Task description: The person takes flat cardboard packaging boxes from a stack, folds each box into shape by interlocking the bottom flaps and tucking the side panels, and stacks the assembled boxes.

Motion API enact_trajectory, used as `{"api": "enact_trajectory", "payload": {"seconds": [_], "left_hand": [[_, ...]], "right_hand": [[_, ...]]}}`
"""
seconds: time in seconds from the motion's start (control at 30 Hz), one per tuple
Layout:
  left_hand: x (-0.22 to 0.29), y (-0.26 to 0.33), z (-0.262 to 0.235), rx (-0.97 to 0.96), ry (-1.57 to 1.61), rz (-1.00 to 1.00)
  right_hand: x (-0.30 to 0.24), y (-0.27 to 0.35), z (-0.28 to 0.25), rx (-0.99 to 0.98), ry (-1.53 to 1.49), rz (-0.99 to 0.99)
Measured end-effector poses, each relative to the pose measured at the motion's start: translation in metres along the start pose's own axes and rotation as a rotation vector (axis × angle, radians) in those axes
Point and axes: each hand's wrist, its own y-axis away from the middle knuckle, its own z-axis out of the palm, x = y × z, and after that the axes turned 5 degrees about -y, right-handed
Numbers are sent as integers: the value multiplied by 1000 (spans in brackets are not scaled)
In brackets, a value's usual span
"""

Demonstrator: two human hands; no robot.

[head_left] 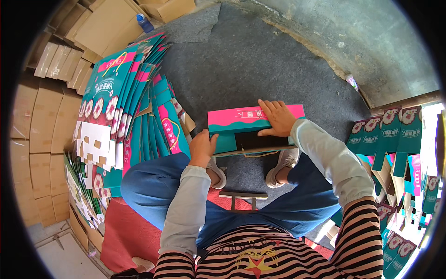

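Note:
A pink and teal cardboard box (232, 122) is between my hands, above my shoes, with a dark opening in its near side. My left hand (202, 148) holds its left end, the thumb along the near corner and the other fingers partly hidden. My right hand (277, 118) clasps the right part. Its fingers lie over the pink panel, and the thumb rests at the edge of the opening. A tan cardboard edge and a bit of yellow cord show along the near side of the box.
Flattened teal and pink cartons (107, 88) with yellow cord handles lean in a thick stack at left. Brown cardboard boxes (46, 111) pile up behind them. Folded teal boxes (390, 135) stand at right. A blue bottle (145, 23) is at the far left, a concrete wall (362, 42) at far right.

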Motion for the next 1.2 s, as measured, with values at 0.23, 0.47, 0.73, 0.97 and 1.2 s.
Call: {"api": "enact_trajectory", "payload": {"seconds": [0.23, 0.47, 0.73, 0.97, 1.2], "left_hand": [[1, -2, -4, -43, 21, -34], [4, -4, -6, -52, 128, -94], [11, -2, 2, -29, 154, -228], [4, -5, -15, -153, 51, -87], [-9, -18, -27, -276, -29, 118]], "right_hand": [[-8, -11, 0, -162, -57, 86], [-8, -7, 7, -47, -50, 54], [-10, -7, 13, -20, 34, 57], [-6, -6, 18, 15, 156, -11], [-7, -5, 20, 35, 190, -17]]}}
